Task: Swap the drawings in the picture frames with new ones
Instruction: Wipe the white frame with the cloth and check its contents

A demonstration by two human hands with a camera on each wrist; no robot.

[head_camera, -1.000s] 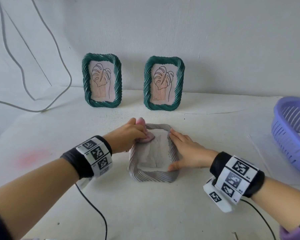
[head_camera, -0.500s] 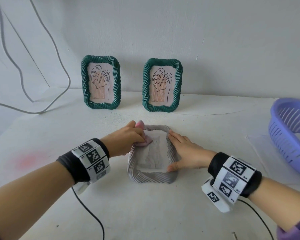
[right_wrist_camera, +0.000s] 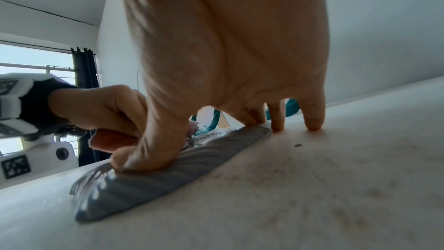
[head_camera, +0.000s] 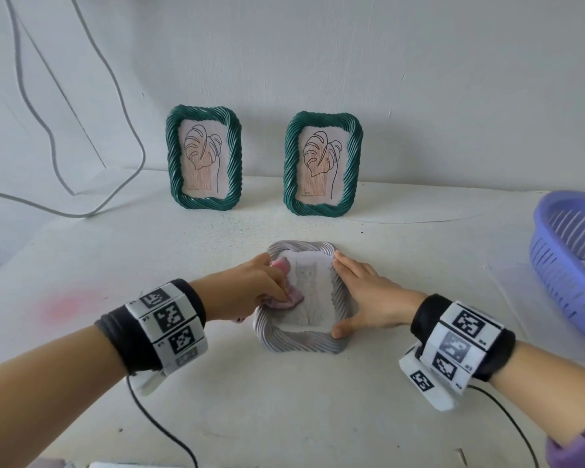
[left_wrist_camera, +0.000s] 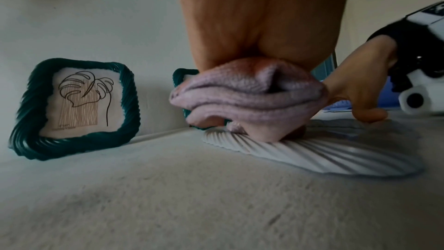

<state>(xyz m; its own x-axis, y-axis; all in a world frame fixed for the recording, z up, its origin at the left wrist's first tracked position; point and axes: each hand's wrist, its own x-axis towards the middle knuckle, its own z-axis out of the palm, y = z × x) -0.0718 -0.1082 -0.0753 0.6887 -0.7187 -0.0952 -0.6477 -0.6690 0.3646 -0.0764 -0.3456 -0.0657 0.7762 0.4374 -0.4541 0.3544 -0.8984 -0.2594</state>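
A grey ribbed picture frame (head_camera: 298,342) lies flat on the white table, showing a faint cat drawing (head_camera: 306,292). My left hand (head_camera: 250,292) grips a bunched pink cloth (head_camera: 284,298) and presses it on the frame's left side; the cloth (left_wrist_camera: 247,90) fills the left wrist view above the frame (left_wrist_camera: 324,157). My right hand (head_camera: 365,298) rests on the frame's right rim, fingers straight, thumb at the near corner. In the right wrist view the thumb presses the frame (right_wrist_camera: 153,183). Two green frames (head_camera: 203,157) (head_camera: 323,163) with leaf drawings stand against the wall.
A purple plastic basket (head_camera: 574,265) sits at the table's right edge. Grey cables (head_camera: 81,130) hang on the wall at the left. A black wire (head_camera: 163,430) runs from my left wrist across the near table. A faint pink stain (head_camera: 63,307) marks the left table.
My left hand has slid the pink cloth from the frame's far left corner toward me along its left side. The right hand stays on the right rim.
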